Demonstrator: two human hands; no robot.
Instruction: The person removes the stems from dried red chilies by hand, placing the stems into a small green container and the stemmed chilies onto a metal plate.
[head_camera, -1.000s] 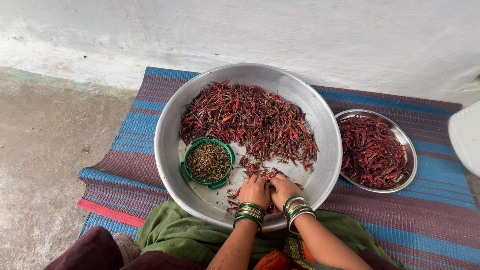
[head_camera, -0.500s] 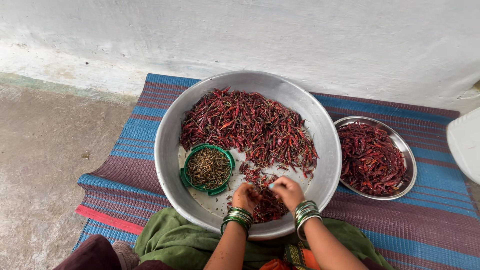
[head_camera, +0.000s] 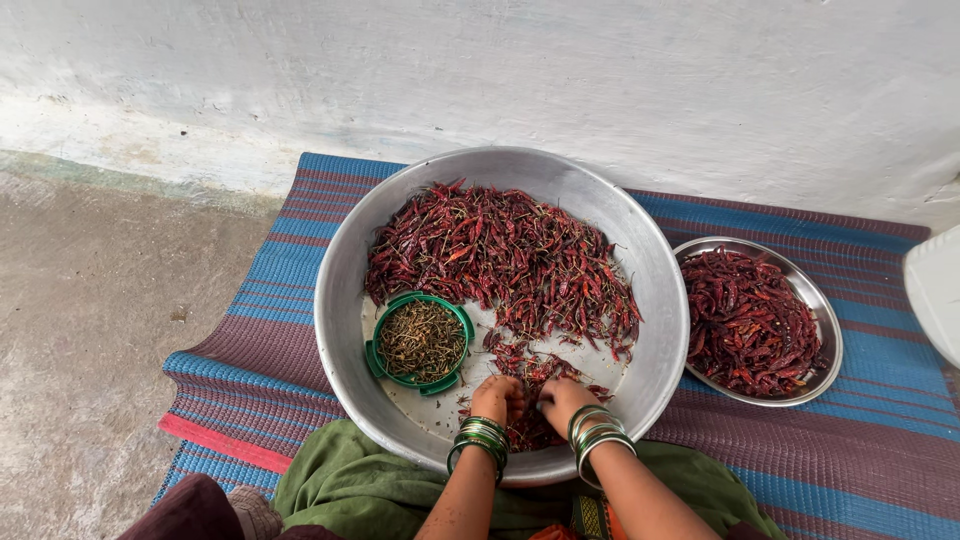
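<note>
A large round metal basin (head_camera: 340, 300) holds a heap of dried red chillies (head_camera: 500, 255) and a small green bowl of stems (head_camera: 420, 342). My left hand (head_camera: 497, 398) and my right hand (head_camera: 562, 396) sit close together at the basin's near edge, fingers curled down into a small pile of chillies (head_camera: 530, 385). Both wrists carry green and gold bangles. Whether each hand pinches a single chilli is hidden by the fingers.
A smaller steel plate (head_camera: 825, 330) heaped with red chillies sits to the right of the basin. All rests on a blue and maroon striped mat (head_camera: 240, 350) against a white wall. Bare concrete floor lies left; a white object (head_camera: 935, 290) is at the right edge.
Both hands have stayed at the near rim, shifting slightly and closing together over the small pile of chillies. The view has shifted a little.
</note>
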